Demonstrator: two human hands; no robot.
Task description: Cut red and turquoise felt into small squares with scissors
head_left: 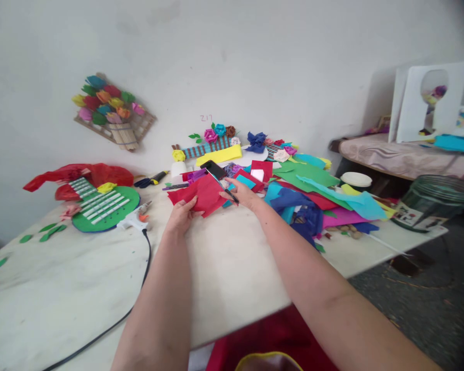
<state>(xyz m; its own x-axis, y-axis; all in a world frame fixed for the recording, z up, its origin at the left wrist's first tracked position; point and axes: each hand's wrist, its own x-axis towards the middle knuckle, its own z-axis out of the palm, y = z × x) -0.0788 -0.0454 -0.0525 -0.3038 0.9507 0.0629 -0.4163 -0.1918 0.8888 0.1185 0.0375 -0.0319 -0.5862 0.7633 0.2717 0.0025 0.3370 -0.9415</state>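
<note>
1. Fingers of the left hand [181, 215] are pinched on the near edge of a red sheet [204, 195], thumb on top; the sheet is held just above the table [224, 268], over the middle of its far half
2. Fingers of the right hand [244, 196] are curled around a dark slim tool [225, 189], which is laid across the right edge of the red sheet; its kind cannot be told for certain
3. Pile of coloured sheets [313, 193] in green, blue, pink and turquoise is spread just right of the right hand
4. White glue gun [133, 221] is laid left of the left hand, with a black cable [139, 293] trailed towards the near edge
5. Green round board [108, 208], crossed by white strips, is set beside the glue gun, with a red plastic bag [77, 175] behind it
6. Paper flowers [220, 131] are lined along the wall behind the red sheet
7. Flower plaque [108, 111] is hung on the wall, upper left
8. Dark green bucket [433, 198] is stood beyond the table's right end
</note>
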